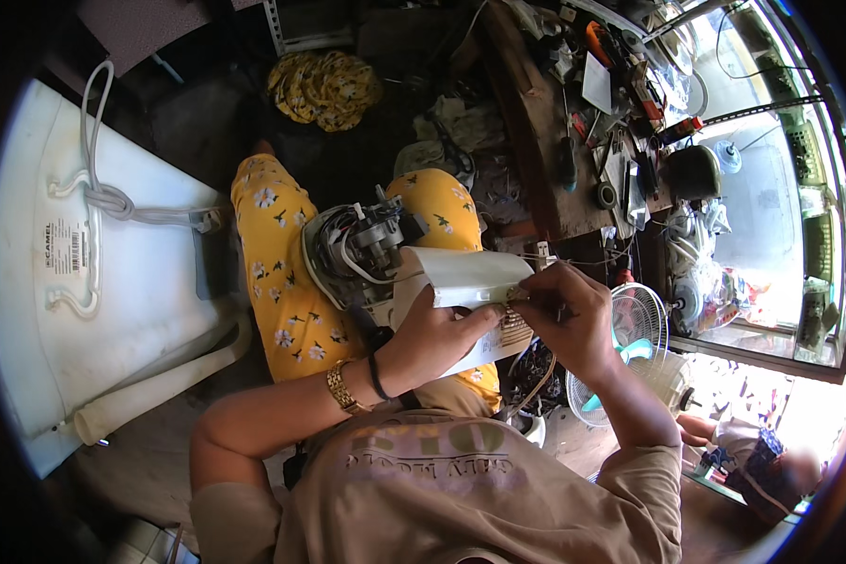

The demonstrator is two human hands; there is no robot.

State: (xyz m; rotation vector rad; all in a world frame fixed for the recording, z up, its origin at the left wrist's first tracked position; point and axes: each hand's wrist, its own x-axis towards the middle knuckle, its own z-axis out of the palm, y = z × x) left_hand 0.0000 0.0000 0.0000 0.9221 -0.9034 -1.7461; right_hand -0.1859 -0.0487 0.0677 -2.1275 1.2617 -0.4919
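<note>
A white curved plastic cover (465, 271) with a slotted part at its right end is held over my lap. My left hand (432, 343) grips the cover's near side, its thumb stretched toward the slots. At the right end, the fingers of my right hand (573, 305) are pinched together close to the left thumb. Whatever small thing they pinch is too small to make out. Just beyond the cover, a fan motor (362, 240) in an opened housing with loose wires rests on my thighs, touching neither hand.
A cluttered wooden workbench (545, 179) with tools and tape stands at the far right. Near it is a fan (630, 343) with teal blades. On the left stands a large white panel (141, 273) with a grey cord (113, 199). Another person (757, 465) is at the lower right.
</note>
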